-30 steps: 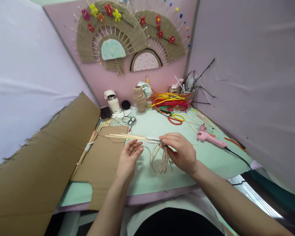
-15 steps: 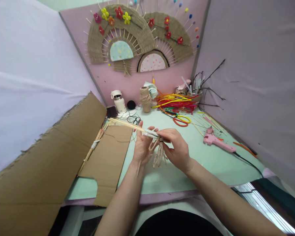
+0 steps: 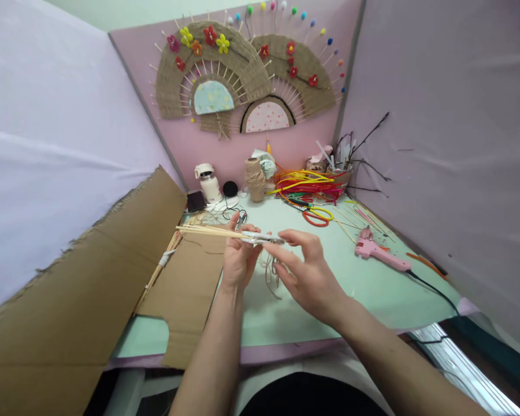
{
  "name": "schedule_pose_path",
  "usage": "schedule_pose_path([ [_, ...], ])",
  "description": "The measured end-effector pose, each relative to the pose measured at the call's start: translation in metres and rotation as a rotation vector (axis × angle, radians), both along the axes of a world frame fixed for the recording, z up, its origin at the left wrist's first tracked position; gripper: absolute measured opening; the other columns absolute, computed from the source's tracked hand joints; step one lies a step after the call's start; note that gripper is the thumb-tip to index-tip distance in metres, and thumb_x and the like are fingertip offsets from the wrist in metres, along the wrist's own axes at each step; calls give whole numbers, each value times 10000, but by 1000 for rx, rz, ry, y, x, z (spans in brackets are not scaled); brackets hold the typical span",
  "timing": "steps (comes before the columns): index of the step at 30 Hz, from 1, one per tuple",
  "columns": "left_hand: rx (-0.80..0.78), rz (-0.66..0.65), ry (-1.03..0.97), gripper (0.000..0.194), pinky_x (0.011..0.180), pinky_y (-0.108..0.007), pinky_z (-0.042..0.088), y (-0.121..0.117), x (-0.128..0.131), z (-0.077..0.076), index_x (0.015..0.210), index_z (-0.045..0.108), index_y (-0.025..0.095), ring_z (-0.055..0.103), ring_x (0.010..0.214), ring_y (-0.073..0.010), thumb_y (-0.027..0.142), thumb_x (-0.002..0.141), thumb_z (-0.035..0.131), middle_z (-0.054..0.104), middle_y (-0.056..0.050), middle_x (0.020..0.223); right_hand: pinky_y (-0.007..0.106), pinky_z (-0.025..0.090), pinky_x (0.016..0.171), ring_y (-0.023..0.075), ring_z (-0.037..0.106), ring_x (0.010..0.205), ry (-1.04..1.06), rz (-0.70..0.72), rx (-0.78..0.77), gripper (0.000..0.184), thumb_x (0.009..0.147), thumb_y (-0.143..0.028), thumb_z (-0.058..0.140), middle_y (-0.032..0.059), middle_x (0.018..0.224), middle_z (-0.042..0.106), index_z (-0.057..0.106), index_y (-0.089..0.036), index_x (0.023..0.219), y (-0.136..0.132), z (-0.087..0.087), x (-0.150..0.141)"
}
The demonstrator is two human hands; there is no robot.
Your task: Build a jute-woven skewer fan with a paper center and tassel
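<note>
My left hand (image 3: 238, 260) is closed around a bundle of thin wooden sticks (image 3: 203, 231), which points left over the table. White wrapping (image 3: 260, 237) covers the right end of the bundle. My right hand (image 3: 309, 271) is at that wrapped end, its fingers stretched and apart, the fingertips at or very near the wrapping. Loose loops of brown twine (image 3: 271, 276) hang below the wrapping between my hands. Part of the twine is hidden behind my right hand.
Cardboard (image 3: 190, 289) lies at left with another stick bundle (image 3: 156, 270). Scissors (image 3: 316, 216), pipe cleaners (image 3: 305, 184) and a twine cone (image 3: 255, 179) are at the back. A pink glue gun (image 3: 381, 253) with its cord is at right. Woven fans (image 3: 216, 52) hang behind.
The stick bundle has swung closer to level and shifted left with my left hand. My right hand's fingers have spread, and the twine hangs in fewer visible loops.
</note>
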State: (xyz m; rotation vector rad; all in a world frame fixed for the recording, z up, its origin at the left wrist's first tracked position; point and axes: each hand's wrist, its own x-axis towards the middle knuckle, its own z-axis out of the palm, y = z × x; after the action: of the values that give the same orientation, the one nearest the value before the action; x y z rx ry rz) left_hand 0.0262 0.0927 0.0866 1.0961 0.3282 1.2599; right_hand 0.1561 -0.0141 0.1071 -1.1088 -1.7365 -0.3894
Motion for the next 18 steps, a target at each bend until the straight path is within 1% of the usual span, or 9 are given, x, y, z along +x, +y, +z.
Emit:
schedule_pose_path([
  [3, -6, -49, -50, 663, 780, -211, 505, -1, 0, -1, 1258, 542, 362, 611, 883, -97, 399, 681, 867, 580, 41, 915, 400, 530, 922, 239, 492, 1170, -41, 6, 45, 411, 895, -57, 571, 91, 1237, 486, 584, -298, 1229, 5, -5, -10],
  [6, -23, -96, -78, 669, 800, -211, 504, -2, 0, -2, 1268, 550, 342, 608, 898, -98, 324, 684, 876, 579, 38, 918, 392, 518, 880, 231, 501, 1083, 19, -4, 65, 237, 872, -64, 613, 87, 1185, 512, 631, -245, 1024, 7, -7, -11],
  [7, -28, -104, -87, 668, 818, -220, 508, -2, 1, -3, 1272, 552, 334, 606, 901, -99, 311, 688, 874, 581, 37, 918, 387, 515, 858, 226, 506, 1051, 69, 3, 63, 197, 862, -67, 624, 87, 1165, 522, 626, -232, 970, 7, -7, -11],
  [9, -40, -120, -108, 666, 881, -270, 517, -2, 1, -4, 1274, 556, 324, 605, 901, -104, 315, 689, 874, 585, 36, 915, 372, 508, 818, 212, 528, 1001, 210, 41, 54, 174, 846, -65, 633, 84, 1108, 540, 607, -218, 925, 4, -7, -11],
  [13, -69, -135, -116, 683, 1010, -434, 488, -1, 1, -6, 1267, 563, 333, 605, 894, -120, 333, 664, 886, 594, 40, 911, 322, 494, 723, 176, 571, 874, 515, 146, 1, 154, 850, -76, 610, 47, 945, 576, 580, -217, 903, 1, -11, -10],
  [15, -68, -129, -111, 664, 1035, -465, 470, -1, 1, -7, 1256, 574, 334, 606, 897, -121, 329, 668, 883, 594, 41, 911, 311, 492, 695, 165, 570, 813, 648, 185, -68, 113, 870, -110, 591, 28, 878, 580, 573, -221, 873, 1, -16, -9],
  [18, -58, -127, -115, 635, 1046, -468, 461, -1, 0, -8, 1242, 589, 335, 607, 906, -118, 327, 676, 878, 593, 42, 911, 309, 510, 704, 158, 578, 769, 795, 196, -201, 44, 880, -182, 593, 14, 837, 585, 578, -221, 867, 2, -23, -8],
])
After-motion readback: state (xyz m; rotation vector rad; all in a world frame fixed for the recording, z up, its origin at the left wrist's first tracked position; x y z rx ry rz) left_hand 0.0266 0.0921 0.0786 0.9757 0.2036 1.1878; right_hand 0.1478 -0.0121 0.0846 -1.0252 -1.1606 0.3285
